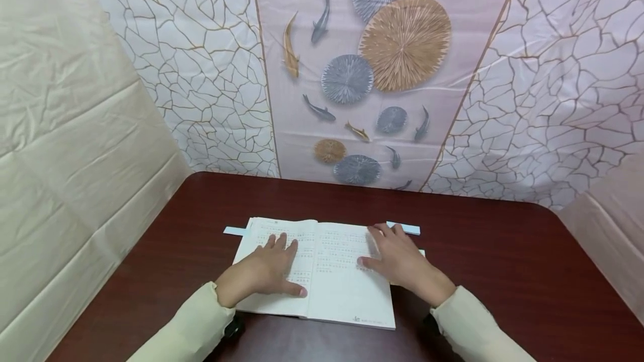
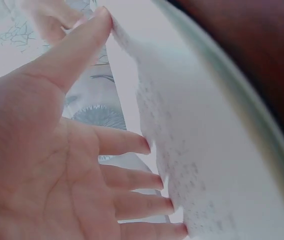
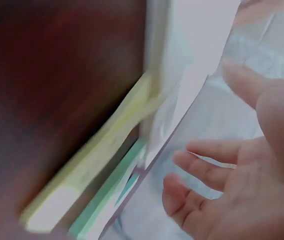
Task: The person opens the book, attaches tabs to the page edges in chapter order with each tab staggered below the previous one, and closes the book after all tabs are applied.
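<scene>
An open book [image 1: 347,300] with printed text lies on the table, both pages facing up. My left hand [image 1: 266,270] rests on the left page with fingers spread and thumb near the spine. In the left wrist view, the left fingertips [image 2: 144,145] touch the paper. Over the outer part of the right page is my right hand [image 1: 405,256], its fingers loosely bent and holding nothing. The right wrist view shows a yellow strip [image 3: 82,167] and a green strip [image 3: 109,190] sticking out from the book's edge, beside the right hand.
A pale blue strip [image 1: 235,231] juts out from the book's left side, and another blue strip [image 1: 407,229] is at its upper right. The dark red-brown table [image 1: 503,272] ends at a patterned cloth wall [image 1: 347,127]. Beige cloth [image 1: 75,183] hangs at the left.
</scene>
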Motion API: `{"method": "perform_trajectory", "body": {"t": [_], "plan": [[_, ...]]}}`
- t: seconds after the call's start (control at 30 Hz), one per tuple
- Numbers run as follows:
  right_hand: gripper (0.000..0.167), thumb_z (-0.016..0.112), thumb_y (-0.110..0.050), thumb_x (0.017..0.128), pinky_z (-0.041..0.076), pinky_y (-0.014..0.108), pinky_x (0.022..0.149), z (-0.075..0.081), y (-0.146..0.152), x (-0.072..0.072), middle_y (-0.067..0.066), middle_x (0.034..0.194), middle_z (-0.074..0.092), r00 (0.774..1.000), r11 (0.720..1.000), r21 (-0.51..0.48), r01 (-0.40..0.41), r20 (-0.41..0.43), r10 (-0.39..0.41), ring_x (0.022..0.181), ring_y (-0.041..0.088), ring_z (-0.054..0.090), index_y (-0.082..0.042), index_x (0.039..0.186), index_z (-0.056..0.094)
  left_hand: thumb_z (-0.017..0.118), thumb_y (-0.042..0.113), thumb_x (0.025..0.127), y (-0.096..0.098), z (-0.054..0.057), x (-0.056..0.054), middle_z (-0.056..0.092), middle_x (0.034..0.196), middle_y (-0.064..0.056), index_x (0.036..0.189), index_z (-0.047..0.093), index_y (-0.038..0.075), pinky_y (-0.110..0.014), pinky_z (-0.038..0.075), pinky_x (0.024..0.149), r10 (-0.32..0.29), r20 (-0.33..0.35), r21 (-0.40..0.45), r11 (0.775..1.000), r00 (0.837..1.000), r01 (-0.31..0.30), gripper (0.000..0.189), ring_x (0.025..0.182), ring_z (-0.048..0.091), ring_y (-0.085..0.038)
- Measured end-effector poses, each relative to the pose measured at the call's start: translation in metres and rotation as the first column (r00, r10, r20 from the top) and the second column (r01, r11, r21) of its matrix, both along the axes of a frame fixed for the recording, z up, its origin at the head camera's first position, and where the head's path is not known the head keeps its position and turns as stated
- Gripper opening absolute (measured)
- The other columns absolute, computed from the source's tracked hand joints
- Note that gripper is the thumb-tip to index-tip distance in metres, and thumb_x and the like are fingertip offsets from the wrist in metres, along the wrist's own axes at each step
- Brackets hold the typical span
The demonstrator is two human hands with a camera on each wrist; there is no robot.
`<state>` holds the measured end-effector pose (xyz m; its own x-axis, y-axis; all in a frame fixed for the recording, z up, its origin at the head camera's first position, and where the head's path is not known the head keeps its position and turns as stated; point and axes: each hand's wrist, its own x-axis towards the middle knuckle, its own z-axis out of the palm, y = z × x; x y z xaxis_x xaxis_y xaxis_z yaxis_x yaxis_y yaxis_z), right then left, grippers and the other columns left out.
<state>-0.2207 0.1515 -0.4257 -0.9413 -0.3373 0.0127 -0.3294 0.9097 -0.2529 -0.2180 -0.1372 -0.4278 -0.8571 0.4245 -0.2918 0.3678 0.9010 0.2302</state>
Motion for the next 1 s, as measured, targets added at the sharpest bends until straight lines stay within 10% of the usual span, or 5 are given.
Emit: {"method": "perform_trajectory", "body": {"t": [0.67, 0.87, 1.0], "plan": [[0.078, 0.072, -0.048, 0.099, 0.035, 0.07, 0.11, 0.002, 0.008, -0.002, 0.022, 0.165, 0.04, 0.987, 0.986, 0.164, 0.026, 0.152, -0.051, 0.146, 0.059, 0.034, 0.001, 0.155, 0.05, 0.082, 0.063, 0.083, 0.007, 0.006, -0.002, 0.026, 0.168, -0.03, 0.162, 0.036, -0.002, -0.067, 0.031, 0.119, 0.019, 0.03, -0.029, 0.999, 0.999, -0.019, 0.112, 0.156, 0.024, -0.05], [0.066, 0.076, -0.038, 0.098, 0.044, 0.067, 0.102, 0.003, 0.004, 0.004, 0.026, 0.151, 0.052, 0.997, 0.998, 0.052, 0.033, 0.071, -0.036, 0.136, 0.054, 0.045, -0.007, 0.152, 0.056, 0.082, 0.064, 0.083, 0.006, 0.007, -0.003, 0.028, 0.168, -0.03, 0.161, 0.037, -0.002, -0.068, 0.034, 0.117, 0.012, 0.015, -0.045, 0.999, 1.0, -0.011, 0.111, 0.155, 0.027, -0.051], [0.073, 0.071, -0.037, 0.103, 0.053, 0.058, 0.096, 0.008, 0.001, 0.014, 0.027, 0.143, 0.059, 0.995, 0.958, -0.271, 0.09, 0.055, -0.078, 0.127, 0.044, 0.061, -0.008, 0.162, 0.039, 0.083, 0.063, 0.083, 0.007, 0.007, -0.001, 0.028, 0.167, -0.031, 0.161, 0.038, -0.002, -0.068, 0.034, 0.117, 0.015, 0.017, -0.037, 0.999, 1.0, -0.014, 0.111, 0.155, 0.027, -0.051]]}}
